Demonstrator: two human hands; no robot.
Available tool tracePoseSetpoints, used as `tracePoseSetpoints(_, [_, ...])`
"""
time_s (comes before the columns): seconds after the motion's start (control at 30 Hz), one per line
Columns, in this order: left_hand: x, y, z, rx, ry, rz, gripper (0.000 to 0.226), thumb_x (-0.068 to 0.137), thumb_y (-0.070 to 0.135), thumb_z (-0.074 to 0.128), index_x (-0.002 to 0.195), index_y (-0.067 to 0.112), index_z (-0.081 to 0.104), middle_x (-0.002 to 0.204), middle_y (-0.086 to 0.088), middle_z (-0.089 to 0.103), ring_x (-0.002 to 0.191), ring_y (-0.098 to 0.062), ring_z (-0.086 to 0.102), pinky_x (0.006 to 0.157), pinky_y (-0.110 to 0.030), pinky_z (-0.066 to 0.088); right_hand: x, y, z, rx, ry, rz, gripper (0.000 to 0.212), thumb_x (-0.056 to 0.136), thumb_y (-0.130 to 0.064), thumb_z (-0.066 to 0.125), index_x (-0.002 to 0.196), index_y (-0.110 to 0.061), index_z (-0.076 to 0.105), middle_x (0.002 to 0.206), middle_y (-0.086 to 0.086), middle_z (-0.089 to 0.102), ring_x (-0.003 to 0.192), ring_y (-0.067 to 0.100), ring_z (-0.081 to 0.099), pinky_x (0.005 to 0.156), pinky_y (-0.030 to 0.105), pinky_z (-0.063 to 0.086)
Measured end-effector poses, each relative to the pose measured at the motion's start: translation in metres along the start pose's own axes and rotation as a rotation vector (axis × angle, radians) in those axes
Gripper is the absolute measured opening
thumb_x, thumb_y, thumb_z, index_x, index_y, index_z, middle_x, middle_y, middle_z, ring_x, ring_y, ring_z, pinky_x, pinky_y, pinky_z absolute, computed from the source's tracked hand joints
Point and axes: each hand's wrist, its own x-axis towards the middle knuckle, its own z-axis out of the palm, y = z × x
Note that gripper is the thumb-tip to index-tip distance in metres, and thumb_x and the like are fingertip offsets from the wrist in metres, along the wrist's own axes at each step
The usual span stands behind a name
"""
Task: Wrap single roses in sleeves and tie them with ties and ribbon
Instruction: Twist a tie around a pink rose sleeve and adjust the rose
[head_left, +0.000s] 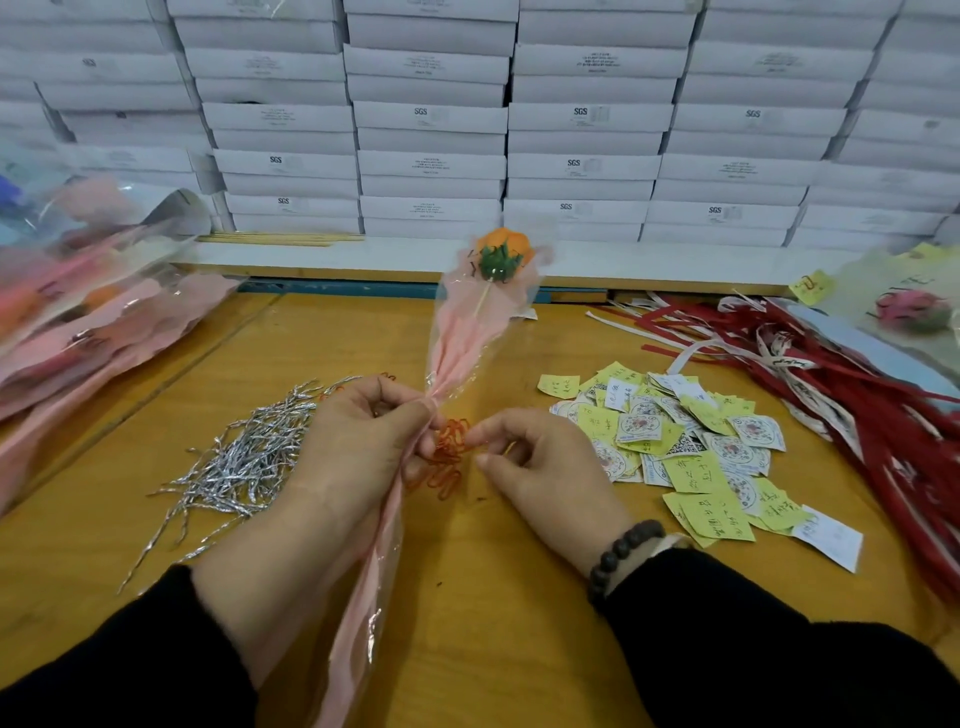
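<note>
Here, above the wooden table (519, 597), the left hand (358, 441) grips the gathered neck of the pink sleeve (467, 332) holding an orange rose (503, 245), while the right hand (540, 457) pinches something small just beside it, over the red ties (444, 467).

My left hand (358, 441) grips sleeve (467, 338) at gathered neck, orange rose (503, 249) pointing away. My right hand (540, 457) pinches red tie (447, 457) beside it. Silver ties (249, 457) left, cards (685, 441) and ribbons (831, 374) right.
</note>
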Motion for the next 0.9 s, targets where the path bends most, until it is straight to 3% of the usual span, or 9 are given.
tracePoseSetpoints(0.13, [0.003,0.0,-0.002,-0.005,0.032,-0.006,0.016,0.087,-0.005,0.052,0.072,-0.001,0.053,0.043,-0.005,0.047,0.03,-0.009,0.032,0.033,-0.013,0.027,0.005,0.004,0.008,-0.195,0.01,-0.088,0.017,0.087,-0.009,0.061,0.096,-0.02,0.069,0.08,-0.016,0.046,0.076,0.002,0.042,0.08,0.027,0.044])
tracePoseSetpoints(0.23, [0.004,0.0,-0.003,-0.015,0.048,-0.019,0.016,0.087,-0.006,0.052,0.072,-0.001,0.052,0.045,-0.006,0.049,0.031,-0.008,0.035,0.032,-0.014,0.029,0.014,0.008,0.001,-0.317,0.09,-0.086,0.019,0.089,-0.011,0.058,0.101,-0.023,0.067,0.102,-0.009,0.05,0.068,-0.002,0.044,0.079,0.024,0.045])
tracePoseSetpoints(0.3, [0.005,0.001,-0.002,-0.034,0.062,-0.023,0.017,0.087,-0.007,0.052,0.072,0.0,0.052,0.05,-0.008,0.051,0.034,-0.008,0.038,0.031,-0.015,0.03,0.019,0.006,-0.002,-0.388,0.105,-0.094,0.023,0.091,-0.015,0.055,0.112,-0.022,0.064,0.114,-0.004,0.051,0.083,0.005,0.05,0.087,0.026,0.045])
tracePoseSetpoints(0.4, [0.004,0.006,0.001,-0.104,0.061,-0.022,0.018,0.087,-0.008,0.051,0.072,0.0,0.051,0.05,-0.007,0.053,0.033,-0.007,0.04,0.031,-0.014,0.031,0.024,-0.001,0.011,-0.597,-0.005,-0.255,0.034,0.095,-0.024,0.047,0.128,-0.022,0.053,0.126,-0.002,0.052,0.11,0.02,0.042,0.092,0.032,0.033])
tracePoseSetpoints(0.5, [0.003,0.009,0.003,-0.13,0.043,-0.023,0.018,0.087,-0.01,0.049,0.072,0.0,0.05,0.044,-0.005,0.051,0.03,-0.007,0.037,0.03,-0.013,0.029,0.024,-0.009,0.03,-0.708,-0.174,-0.32,0.035,0.097,-0.034,0.039,0.127,-0.02,0.05,0.138,0.0,0.046,0.122,0.023,0.033,0.095,0.035,0.023])
tracePoseSetpoints(0.63, [0.003,0.011,0.002,-0.094,0.046,-0.021,0.017,0.088,-0.008,0.049,0.073,0.0,0.051,0.043,-0.006,0.048,0.029,-0.008,0.033,0.031,-0.013,0.028,0.027,-0.014,0.043,-0.753,-0.302,-0.402,0.034,0.095,-0.029,0.042,0.121,-0.011,0.055,0.13,0.009,0.051,0.129,0.025,0.029,0.097,0.032,0.016])
tracePoseSetpoints(0.8, [0.004,0.011,0.0,-0.098,0.028,-0.026,0.016,0.087,-0.009,0.049,0.074,-0.001,0.051,0.044,-0.007,0.049,0.03,-0.009,0.033,0.032,-0.014,0.029,0.03,-0.011,0.038,-0.491,-0.133,-0.296,0.017,0.089,-0.019,0.057,0.102,-0.011,0.064,0.109,0.008,0.06,0.105,0.025,0.044,0.079,0.028,0.025])
tracePoseSetpoints(0.9, [0.004,0.01,0.0,-0.1,0.027,-0.022,0.016,0.087,-0.01,0.048,0.074,-0.001,0.051,0.046,-0.007,0.05,0.031,-0.009,0.035,0.031,-0.015,0.03,0.032,-0.008,0.035,-0.32,-0.111,-0.213,0.011,0.085,-0.021,0.064,0.091,-0.013,0.069,0.095,0.005,0.063,0.096,0.024,0.05,0.082,0.032,0.036])
